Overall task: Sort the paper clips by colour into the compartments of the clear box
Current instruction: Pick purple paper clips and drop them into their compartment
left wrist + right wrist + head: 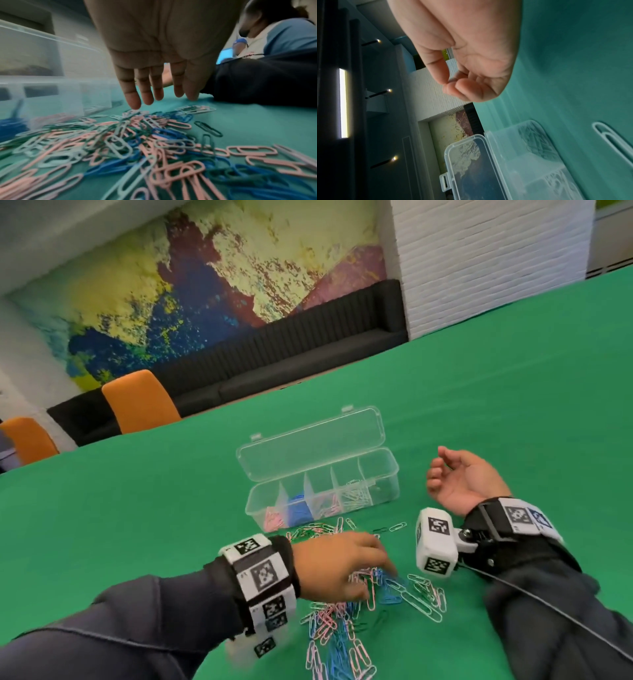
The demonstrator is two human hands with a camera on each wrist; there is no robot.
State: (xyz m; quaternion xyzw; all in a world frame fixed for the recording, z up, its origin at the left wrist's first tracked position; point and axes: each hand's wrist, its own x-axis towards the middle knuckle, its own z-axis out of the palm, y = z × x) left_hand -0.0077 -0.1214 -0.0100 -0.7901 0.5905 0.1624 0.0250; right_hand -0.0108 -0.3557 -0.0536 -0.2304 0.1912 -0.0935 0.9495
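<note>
Left hand (337, 566) with straight, spread fingers (132, 98) over the heap of paper clips (346, 618), gripping none. Right hand (462, 479) palm-up on the green table (513, 405), loosely curled and empty, beside the clear box (320, 491). Lid (308, 441) open behind; orange chairs (138, 400) beyond.

Open lid (310, 440) blocks clear box (387, 479) rear.
</note>
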